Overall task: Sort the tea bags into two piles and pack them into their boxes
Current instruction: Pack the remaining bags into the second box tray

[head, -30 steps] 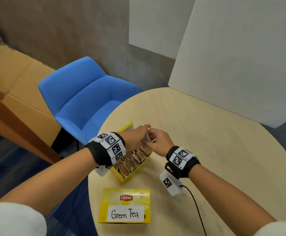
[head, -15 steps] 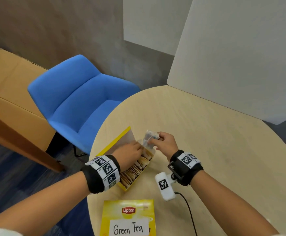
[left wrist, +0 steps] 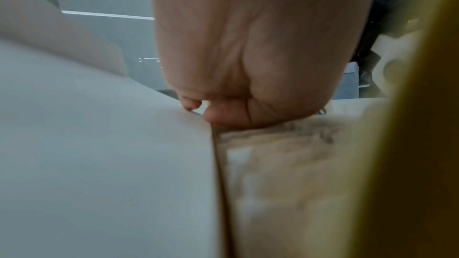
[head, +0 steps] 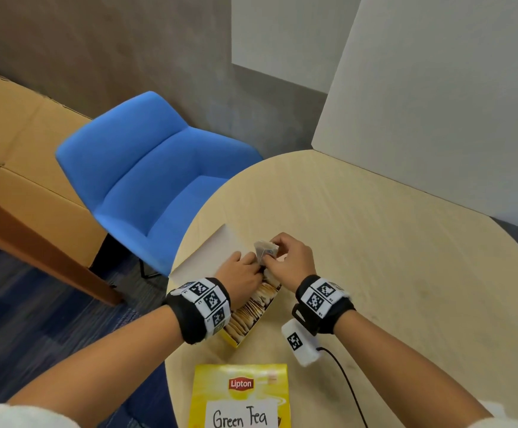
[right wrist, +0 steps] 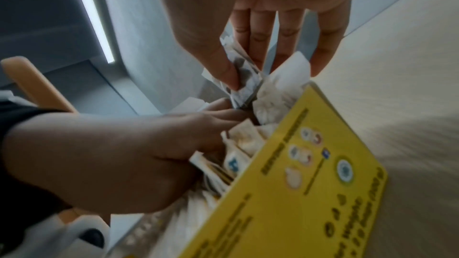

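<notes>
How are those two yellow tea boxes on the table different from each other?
The far box lies open, its lid folded back, with rows of tea bags showing; the near box is closed. The near box carries a handwritten "Green Tea" label; no such label shows on the far box. Both hands work at the far box; neither touches the near box. Both boxes are yellow.
</notes>
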The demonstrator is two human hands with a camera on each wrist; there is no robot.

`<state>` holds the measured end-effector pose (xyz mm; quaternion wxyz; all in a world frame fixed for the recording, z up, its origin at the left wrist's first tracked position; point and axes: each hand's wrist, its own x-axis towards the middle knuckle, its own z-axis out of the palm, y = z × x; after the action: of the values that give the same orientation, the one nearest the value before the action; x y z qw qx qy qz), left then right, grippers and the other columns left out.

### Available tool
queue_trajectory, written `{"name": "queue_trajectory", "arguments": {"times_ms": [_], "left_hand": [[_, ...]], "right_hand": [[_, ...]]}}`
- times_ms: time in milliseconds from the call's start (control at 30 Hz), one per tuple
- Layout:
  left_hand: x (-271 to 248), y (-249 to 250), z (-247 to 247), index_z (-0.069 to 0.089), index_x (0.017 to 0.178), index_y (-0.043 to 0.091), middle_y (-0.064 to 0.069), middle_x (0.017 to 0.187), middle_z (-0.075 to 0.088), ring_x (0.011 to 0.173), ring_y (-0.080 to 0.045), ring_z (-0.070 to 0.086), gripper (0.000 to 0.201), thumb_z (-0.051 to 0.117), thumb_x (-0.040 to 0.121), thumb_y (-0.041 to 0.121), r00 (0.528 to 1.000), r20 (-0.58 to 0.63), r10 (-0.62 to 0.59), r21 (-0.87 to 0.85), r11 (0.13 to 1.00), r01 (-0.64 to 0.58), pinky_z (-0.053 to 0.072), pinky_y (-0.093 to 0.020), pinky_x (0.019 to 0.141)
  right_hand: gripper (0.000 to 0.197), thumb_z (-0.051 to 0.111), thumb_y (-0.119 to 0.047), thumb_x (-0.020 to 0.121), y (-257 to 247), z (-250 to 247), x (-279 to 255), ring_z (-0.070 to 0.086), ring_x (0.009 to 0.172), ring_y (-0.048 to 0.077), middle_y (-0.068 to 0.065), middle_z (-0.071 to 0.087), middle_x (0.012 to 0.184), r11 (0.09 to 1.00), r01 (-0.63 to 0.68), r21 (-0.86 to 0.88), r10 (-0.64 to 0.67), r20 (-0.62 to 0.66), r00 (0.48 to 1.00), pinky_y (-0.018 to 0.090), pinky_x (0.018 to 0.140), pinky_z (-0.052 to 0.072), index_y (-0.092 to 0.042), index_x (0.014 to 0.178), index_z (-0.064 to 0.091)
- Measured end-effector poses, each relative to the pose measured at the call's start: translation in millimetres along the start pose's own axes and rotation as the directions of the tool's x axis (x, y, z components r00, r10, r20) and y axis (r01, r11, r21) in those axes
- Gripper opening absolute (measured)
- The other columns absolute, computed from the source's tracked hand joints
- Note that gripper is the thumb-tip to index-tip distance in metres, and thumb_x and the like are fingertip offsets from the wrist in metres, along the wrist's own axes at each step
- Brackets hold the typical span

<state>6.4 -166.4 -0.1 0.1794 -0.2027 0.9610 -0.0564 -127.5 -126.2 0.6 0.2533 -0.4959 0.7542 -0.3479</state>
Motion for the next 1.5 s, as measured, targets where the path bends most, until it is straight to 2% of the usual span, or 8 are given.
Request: {"name": "queue_trajectory", "arguments": {"times_ms": [100, 233, 467, 667, 833, 967, 1367, 1500], "left_hand": [[-3, -2, 1, 0.057, 0.119, 0.014, -0.003, 0.124, 0.055, 0.116, -0.025, 0.044, 0.03, 0.046, 0.093, 0.023, 1.0, -0.018, 0.007, 0.022, 1.0, -0.007, 0.036, -0.036, 0.09], [-14, -2, 2, 0.068, 0.07, 0.023, 0.008, 0.073, 0.065, 0.077, -0.017, 0.059, 0.016, 0.075, 0.056, 0.027, 0.995, -0.097, 0.003, 0.052, 0.999, 0.002, 0.046, -0.027, 0.063], [-25, 0, 0, 0.054, 0.117, 0.009, -0.008, 0.121, 0.056, 0.116, -0.027, 0.046, 0.029, 0.035, 0.095, 0.012, 0.999, -0.038, 0.009, -0.025, 1.0, -0.01, 0.036, -0.035, 0.095], [-33, -2, -4, 0.059, 0.112, 0.006, -0.011, 0.115, 0.061, 0.107, -0.028, 0.054, 0.028, 0.037, 0.096, 0.006, 1.0, 0.002, -0.013, -0.16, 0.987, 0.013, 0.043, -0.035, 0.095], [-43, 1, 0, 0.055, 0.12, 0.009, -0.008, 0.119, 0.058, 0.108, -0.025, 0.054, 0.031, 0.039, 0.094, 0.006, 1.0, -0.003, -0.028, -0.212, 0.977, 0.026, 0.043, -0.032, 0.093], [-44, 1, -1, 0.059, 0.114, 0.008, -0.01, 0.117, 0.06, 0.108, -0.025, 0.053, 0.03, 0.039, 0.093, 0.006, 1.0, -0.011, -0.024, -0.224, 0.974, 0.021, 0.042, -0.032, 0.094], [-51, 6, 1, 0.052, 0.124, 0.01, -0.008, 0.122, 0.056, 0.11, -0.023, 0.053, 0.032, 0.04, 0.095, 0.008, 0.998, 0.015, -0.056, -0.279, 0.959, 0.058, 0.043, -0.029, 0.089], [-49, 6, 0, 0.052, 0.125, 0.01, -0.008, 0.124, 0.055, 0.112, -0.023, 0.053, 0.033, 0.039, 0.095, 0.008, 0.999, 0.02, -0.049, -0.272, 0.961, 0.053, 0.042, -0.029, 0.089]], "right_hand": [[0.012, 0.072, -0.018, 0.076, 0, 3, -4, 0.061, 0.074, 0.015, -0.001, 0.067, 0.079, 0.999, -0.023, 0.022, 0.024, -0.026, 0.999, 0.012, 0.057, 0.04, -0.016, 0.085, 0.063], [0.013, 0.071, -0.019, 0.075, 1, 7, -10, 0.058, 0.069, 0.017, -0.007, 0.061, 0.072, 1.0, 0.006, -0.018, -0.006, -0.018, 1.0, 0.016, 0.056, 0.039, -0.016, 0.081, 0.06], [0.012, 0.072, -0.02, 0.074, -4, 13, -14, 0.055, 0.075, 0.018, -0.003, 0.06, 0.075, 0.996, 0.078, -0.037, -0.077, 0.029, 0.997, 0.029, 0.067, 0.045, -0.016, 0.08, 0.063], [0.012, 0.073, -0.021, 0.072, -8, 19, -15, 0.052, 0.077, 0.016, 0.001, 0.058, 0.078, 0.987, 0.149, -0.055, -0.142, 0.111, 0.984, 0.016, 0.06, 0.034, -0.018, 0.08, 0.064], [0.012, 0.07, -0.021, 0.077, -9, 19, -11, 0.049, 0.086, 0.022, -0.012, 0.045, 0.069, 0.962, 0.208, -0.179, -0.174, 0.188, 0.966, 0.031, 0.073, 0.036, -0.013, 0.084, 0.066], [0.009, 0.068, -0.018, 0.071, -5, 32, -14, 0.05, 0.084, 0.029, 0.002, 0.063, 0.077, 0.895, 0.369, -0.252, -0.331, 0.181, 0.926, 0.036, 0.07, 0.033, -0.012, 0.077, 0.064], [0.026, 0.059, -0.036, 0.083, -20, 15, -8, 0.043, 0.104, 0.016, -0.01, 0.066, 0.097, 0.805, 0.357, -0.474, -0.189, 0.365, 0.911, 0.038, 0.091, 0.022, -0.028, 0.107, 0.058], [0.029, 0.055, -0.038, 0.085, -25, 9, -10, 0.043, 0.109, 0.019, -0.004, 0.062, 0.108, 0.66, 0.468, -0.588, -0.208, 0.455, 0.866, 0.04, 0.092, 0.024, -0.024, 0.111, 0.058]]}}
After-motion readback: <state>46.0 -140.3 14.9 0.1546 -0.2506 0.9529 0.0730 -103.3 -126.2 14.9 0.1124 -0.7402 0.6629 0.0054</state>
